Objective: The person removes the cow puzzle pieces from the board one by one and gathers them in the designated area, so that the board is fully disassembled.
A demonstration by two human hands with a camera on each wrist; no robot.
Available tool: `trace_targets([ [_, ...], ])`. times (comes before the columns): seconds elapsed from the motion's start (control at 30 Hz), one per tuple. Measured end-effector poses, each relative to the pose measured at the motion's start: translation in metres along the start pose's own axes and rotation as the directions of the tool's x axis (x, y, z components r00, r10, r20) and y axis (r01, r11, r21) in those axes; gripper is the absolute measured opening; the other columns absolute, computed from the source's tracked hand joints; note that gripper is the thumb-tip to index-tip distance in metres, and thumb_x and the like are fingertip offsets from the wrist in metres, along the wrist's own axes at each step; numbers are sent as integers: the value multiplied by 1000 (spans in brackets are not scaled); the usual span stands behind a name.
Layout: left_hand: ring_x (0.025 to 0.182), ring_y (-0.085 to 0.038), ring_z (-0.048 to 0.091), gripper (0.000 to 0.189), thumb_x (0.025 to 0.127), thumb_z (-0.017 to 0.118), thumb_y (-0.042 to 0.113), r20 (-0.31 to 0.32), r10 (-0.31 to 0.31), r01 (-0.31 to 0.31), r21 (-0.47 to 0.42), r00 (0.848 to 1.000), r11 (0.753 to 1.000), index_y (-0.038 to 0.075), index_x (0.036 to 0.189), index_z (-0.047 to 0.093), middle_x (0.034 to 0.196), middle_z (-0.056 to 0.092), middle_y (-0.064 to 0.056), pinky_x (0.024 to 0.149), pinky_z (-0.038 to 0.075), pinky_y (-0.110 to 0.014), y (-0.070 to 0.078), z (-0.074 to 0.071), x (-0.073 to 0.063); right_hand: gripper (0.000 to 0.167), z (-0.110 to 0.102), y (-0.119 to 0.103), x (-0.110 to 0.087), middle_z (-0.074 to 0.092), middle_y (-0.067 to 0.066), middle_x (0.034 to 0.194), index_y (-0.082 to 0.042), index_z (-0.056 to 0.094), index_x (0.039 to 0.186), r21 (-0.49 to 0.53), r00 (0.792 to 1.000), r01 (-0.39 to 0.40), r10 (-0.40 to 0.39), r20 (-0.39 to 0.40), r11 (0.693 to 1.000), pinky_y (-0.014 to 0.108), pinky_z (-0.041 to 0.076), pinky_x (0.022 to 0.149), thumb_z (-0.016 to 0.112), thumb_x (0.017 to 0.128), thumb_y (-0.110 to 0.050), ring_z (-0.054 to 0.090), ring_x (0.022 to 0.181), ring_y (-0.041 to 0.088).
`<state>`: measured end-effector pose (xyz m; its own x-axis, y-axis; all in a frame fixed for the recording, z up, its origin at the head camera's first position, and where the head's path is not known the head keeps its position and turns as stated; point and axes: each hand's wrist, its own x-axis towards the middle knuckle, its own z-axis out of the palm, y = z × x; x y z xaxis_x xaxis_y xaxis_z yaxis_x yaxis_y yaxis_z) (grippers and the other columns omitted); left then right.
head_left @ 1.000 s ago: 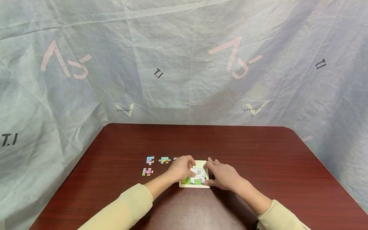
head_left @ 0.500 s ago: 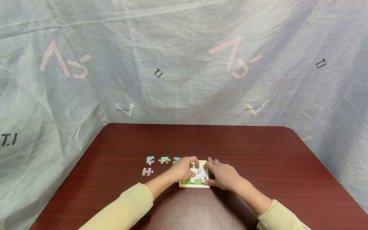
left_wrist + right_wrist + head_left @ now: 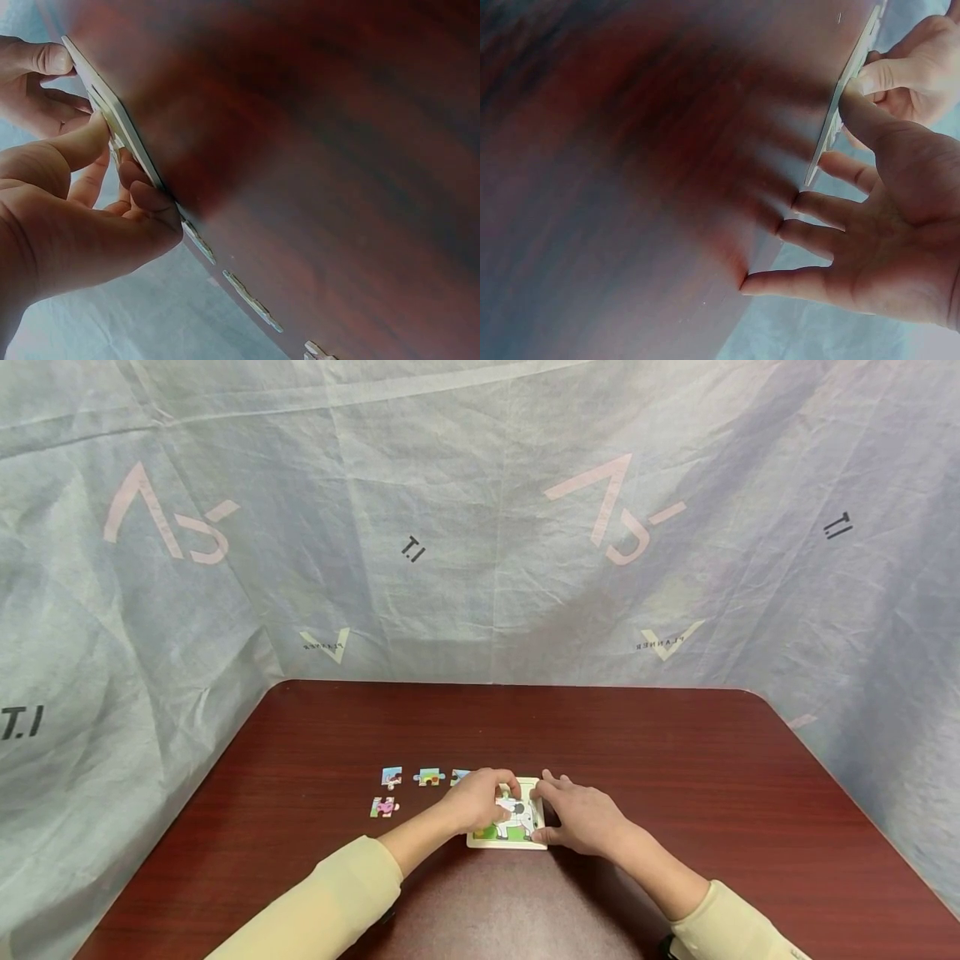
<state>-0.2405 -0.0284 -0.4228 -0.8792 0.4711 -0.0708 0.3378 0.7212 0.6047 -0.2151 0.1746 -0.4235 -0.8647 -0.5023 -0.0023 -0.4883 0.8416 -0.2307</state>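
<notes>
A shallow puzzle tray [image 3: 489, 845] with a pale rim lies on the table, partly filled with pieces showing a white animal [image 3: 517, 822] on green. My left hand [image 3: 478, 797] reaches over its left side, thumb and fingers bent around a puzzle piece [image 3: 115, 149], mostly hidden by the fingers. That piece is at the tray's surface; whether it is seated cannot be told. My right hand [image 3: 588, 818] rests at the tray's right edge, thumb and index finger touching the rim. In the right wrist view its other fingers are straight and spread, tips on the table.
Loose puzzle pieces lie to the left: a blue one [image 3: 392, 777], a blue-and-green one [image 3: 430, 777], a pink one [image 3: 385, 807], and a blue one [image 3: 460, 776] partly behind my left hand. The dark red table [image 3: 637, 735] is surrounded by grey cloth [image 3: 480, 527].
My left index finger has shifted slightly to the right over the tray, uncovering more of the loose piece behind the hand. My right hand and the tray have stayed put.
</notes>
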Motion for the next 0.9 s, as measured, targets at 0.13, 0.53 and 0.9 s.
trace_targets([
  [0.13, 68, -14, 48, 26, 85, 79, 2, -2, 7, -7, 22, 1000, 1000, 17, 103, 66, 83, 55, -1, 60, 39, -29, -1, 1, 1, 50, 0, 0, 1, 49, 28, 146, -12, 61, 119, -7, 1000, 5, -5, -5, 1000, 55, 53, 84, 82, 84, -41, 54, 127, 45],
  [0.53, 74, -15, 49, 26, 88, 77, 5, 2, -23, 23, 51, 1000, 998, 19, 105, 65, 90, 56, -1, 63, 41, -31, -1, 3, 0, 51, 1, 0, 1, 49, 27, 146, -13, 61, 120, 1, 1000, -8, 8, 1, 1000, 57, 51, 88, 82, 83, -42, 54, 128, 45],
  [0.9, 72, -15, 47, 28, 85, 80, 4, -41, -7, 7, -6, 999, 1000, 9, 106, 61, 85, 54, -4, 64, 39, -31, -2, 3, -2, 52, -1, 0, -1, 50, 31, 143, -16, 52, 118, 25, 999, 28, -27, -27, 999, 57, 53, 80, 83, 83, -40, 56, 124, 48],
])
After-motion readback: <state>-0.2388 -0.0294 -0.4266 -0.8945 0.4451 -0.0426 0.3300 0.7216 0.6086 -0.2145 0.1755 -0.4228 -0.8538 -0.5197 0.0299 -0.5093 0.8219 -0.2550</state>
